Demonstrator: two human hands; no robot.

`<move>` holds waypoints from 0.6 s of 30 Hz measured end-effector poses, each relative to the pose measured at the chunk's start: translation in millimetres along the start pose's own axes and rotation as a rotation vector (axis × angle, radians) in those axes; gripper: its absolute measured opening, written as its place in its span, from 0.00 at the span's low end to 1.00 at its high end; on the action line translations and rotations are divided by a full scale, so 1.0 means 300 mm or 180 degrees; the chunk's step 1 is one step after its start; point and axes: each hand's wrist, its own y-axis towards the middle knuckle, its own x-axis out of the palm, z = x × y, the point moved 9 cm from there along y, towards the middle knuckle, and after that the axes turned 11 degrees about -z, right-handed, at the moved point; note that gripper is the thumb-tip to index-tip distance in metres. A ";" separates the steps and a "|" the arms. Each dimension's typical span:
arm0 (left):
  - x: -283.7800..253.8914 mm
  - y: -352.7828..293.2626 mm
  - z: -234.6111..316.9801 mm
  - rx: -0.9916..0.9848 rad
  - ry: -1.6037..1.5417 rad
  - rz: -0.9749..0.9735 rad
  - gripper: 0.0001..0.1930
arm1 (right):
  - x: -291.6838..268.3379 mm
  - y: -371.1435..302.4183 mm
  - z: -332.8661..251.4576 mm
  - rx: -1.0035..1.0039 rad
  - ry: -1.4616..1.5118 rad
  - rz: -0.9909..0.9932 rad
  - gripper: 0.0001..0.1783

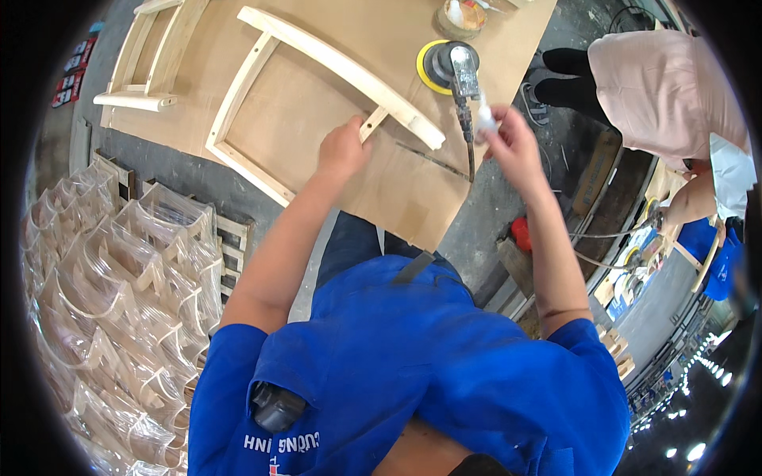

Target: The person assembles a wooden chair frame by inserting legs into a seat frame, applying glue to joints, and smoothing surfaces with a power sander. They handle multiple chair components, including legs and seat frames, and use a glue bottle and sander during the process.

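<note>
A pale wooden frame [333,65] with a long, slightly curved rail lies on the cardboard-covered table in front of me. My left hand [343,148] is closed around the short crosspiece near the frame's right end, where a dark hole shows in the wood. My right hand [517,151], off to the right past the table edge, pinches a small white bottle [485,120] with a narrow tip pointing up; it is partly blurred. Just beyond that bottle sits a round orbital sander [462,71] with a yellow-rimmed pad, its hose hanging over the edge.
Brown cardboard [421,186] covers the table. Another wooden frame [163,47] lies far left, and a glass jar [460,17] stands at the back. Plastic-wrapped wooden parts [127,301] are stacked on the left. At right, a co-worker in a pink top [659,87] stands close by.
</note>
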 end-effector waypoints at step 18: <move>-0.001 0.004 0.000 0.0050 -0.0004 0.0007 0.21 | 0.079 -0.167 0.088 -0.0317 -0.1851 0.0991 0.08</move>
